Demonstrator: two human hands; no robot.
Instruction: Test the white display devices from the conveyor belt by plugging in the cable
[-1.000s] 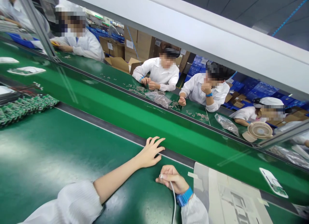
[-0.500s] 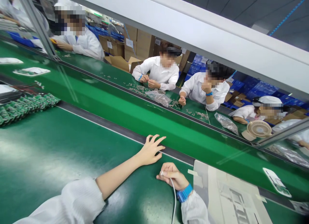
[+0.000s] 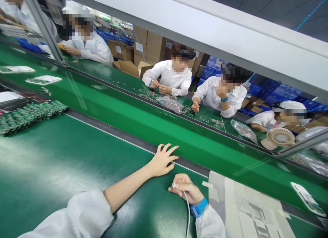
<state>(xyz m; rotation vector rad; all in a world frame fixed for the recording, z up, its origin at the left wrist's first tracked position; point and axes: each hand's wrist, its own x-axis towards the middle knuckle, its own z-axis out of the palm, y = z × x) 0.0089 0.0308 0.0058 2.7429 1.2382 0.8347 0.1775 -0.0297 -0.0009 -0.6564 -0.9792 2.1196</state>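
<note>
My left hand (image 3: 162,161) rests with spread fingers over the dark edge strip (image 3: 112,132) between the green table (image 3: 77,163) and the green conveyor belt (image 3: 128,123). Nothing is in it. Just below and to its right, my right hand (image 3: 187,188) pinches the small end of a white cable (image 3: 189,210) between thumb and fingers. The cable runs down from that hand and out at the bottom of the view. A blue band (image 3: 199,207) circles my right wrist.
Green circuit boards (image 3: 30,115) stand in a row at the left. A taped paper sheet (image 3: 246,204) lies at the right. White panels (image 3: 43,80) (image 3: 306,197) lie on the belt. Across it, several people sit near small parts, plastic bags (image 3: 170,104) and a fan (image 3: 280,137).
The white panels on the belt have shifted to the right. The whole view has shifted slightly. My hands keep nearly the same pose, the right one still on the cable.
</note>
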